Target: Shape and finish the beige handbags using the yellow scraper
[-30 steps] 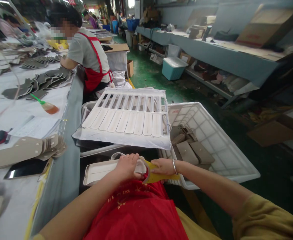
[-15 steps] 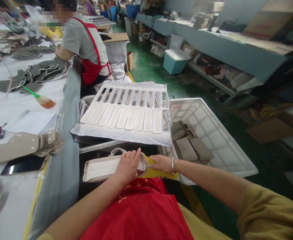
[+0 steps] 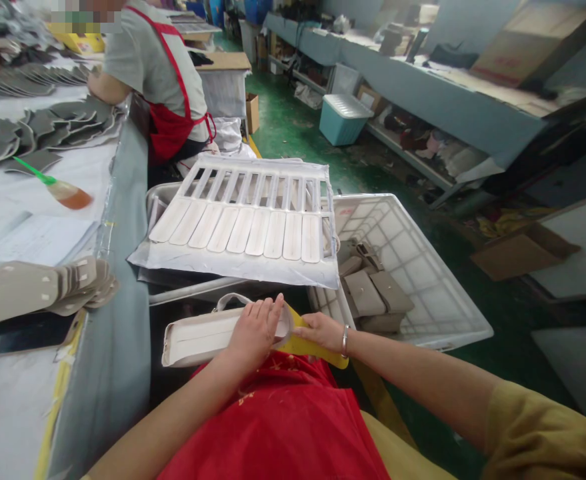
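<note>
Low in front of me, above the red apron, lies a narrow off-white bag, with a small strap loop at its far edge. My left hand is laid over its right end and holds it, fingers together; the thumb is hidden. At that same end, my right hand pinches a flat yellow plastic sheet. The sheet's left part meets the bag's end; whether it is inside cannot be told. Just beyond, a white rack board carries a row of cream strips.
A white crate with several taupe bags stands right of the board. On the left table are stacked beige pieces, a phone and a green-handled brush. A co-worker in a red apron sits ahead.
The view has shifted slightly, so the surroundings sit further left. The yellow sheet's right end now shows below my right hand, tilted down more. Both hands keep their hold.
</note>
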Demonstrator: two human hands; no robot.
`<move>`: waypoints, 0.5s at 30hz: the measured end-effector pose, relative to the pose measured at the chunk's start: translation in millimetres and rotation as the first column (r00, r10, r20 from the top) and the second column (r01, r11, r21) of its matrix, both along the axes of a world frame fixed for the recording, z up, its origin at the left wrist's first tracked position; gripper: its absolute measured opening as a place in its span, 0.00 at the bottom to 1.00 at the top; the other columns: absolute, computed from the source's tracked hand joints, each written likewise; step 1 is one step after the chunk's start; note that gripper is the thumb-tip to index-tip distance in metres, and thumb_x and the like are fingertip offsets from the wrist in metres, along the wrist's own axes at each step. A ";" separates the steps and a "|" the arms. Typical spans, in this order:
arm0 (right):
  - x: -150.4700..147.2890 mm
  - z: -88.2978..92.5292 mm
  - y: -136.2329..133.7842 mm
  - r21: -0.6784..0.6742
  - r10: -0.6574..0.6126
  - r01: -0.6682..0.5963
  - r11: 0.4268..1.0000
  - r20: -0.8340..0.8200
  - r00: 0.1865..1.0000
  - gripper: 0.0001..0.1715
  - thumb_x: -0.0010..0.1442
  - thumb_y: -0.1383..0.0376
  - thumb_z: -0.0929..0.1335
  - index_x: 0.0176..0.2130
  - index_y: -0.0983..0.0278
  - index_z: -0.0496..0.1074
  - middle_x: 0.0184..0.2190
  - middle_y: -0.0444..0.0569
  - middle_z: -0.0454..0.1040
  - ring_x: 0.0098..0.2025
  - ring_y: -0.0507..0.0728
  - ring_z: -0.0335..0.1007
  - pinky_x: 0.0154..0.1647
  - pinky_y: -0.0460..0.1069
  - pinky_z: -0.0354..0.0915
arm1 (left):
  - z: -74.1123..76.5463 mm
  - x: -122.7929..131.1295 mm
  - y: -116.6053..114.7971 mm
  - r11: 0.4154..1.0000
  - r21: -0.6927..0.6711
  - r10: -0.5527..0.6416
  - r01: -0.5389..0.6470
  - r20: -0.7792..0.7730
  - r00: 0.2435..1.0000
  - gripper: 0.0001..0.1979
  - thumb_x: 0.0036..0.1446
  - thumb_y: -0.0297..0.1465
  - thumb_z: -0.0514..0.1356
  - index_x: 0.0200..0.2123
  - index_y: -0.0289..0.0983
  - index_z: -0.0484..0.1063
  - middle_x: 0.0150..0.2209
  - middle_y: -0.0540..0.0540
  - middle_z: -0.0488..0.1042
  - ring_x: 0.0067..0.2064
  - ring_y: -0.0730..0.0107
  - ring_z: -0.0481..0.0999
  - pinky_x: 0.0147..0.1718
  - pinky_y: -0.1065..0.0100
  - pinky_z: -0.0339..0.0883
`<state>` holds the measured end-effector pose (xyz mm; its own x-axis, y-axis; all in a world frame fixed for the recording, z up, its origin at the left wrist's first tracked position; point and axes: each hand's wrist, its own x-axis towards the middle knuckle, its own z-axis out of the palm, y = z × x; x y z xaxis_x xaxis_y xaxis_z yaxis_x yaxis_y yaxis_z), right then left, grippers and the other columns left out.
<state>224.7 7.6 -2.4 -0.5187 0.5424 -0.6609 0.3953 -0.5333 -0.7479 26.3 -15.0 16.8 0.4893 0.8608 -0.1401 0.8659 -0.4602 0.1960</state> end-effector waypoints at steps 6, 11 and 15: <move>-15.9 -1.4 -12.1 0.034 -0.143 0.141 0.989 0.064 0.988 0.16 0.56 0.54 0.64 0.32 0.65 0.62 0.19 0.42 0.72 0.18 0.52 0.69 0.15 0.44 0.63 | 3.8 -6.3 8.1 0.995 -0.095 0.031 -0.017 0.145 0.989 0.39 0.53 0.46 0.52 0.61 0.28 0.46 0.57 0.32 0.59 0.56 0.52 0.60 0.53 0.55 0.52; -33.2 2.5 -18.8 0.046 -0.309 0.306 0.951 0.162 0.937 0.11 0.58 0.58 0.63 0.32 0.63 0.60 0.17 0.40 0.69 0.16 0.52 0.67 0.14 0.45 0.63 | -8.7 16.1 8.7 0.984 0.073 0.160 -0.165 0.070 0.985 0.26 0.62 0.36 0.42 0.57 0.27 0.57 0.51 0.33 0.66 0.50 0.52 0.64 0.48 0.54 0.54; -43.4 6.7 -28.7 -0.048 -0.362 0.378 0.925 0.198 0.911 0.13 0.62 0.57 0.58 0.32 0.63 0.60 0.16 0.42 0.68 0.17 0.53 0.67 0.15 0.46 0.63 | -9.7 23.6 8.5 0.981 0.110 0.154 -0.159 0.055 0.986 0.24 0.62 0.34 0.40 0.55 0.27 0.60 0.46 0.34 0.69 0.45 0.54 0.67 0.44 0.55 0.56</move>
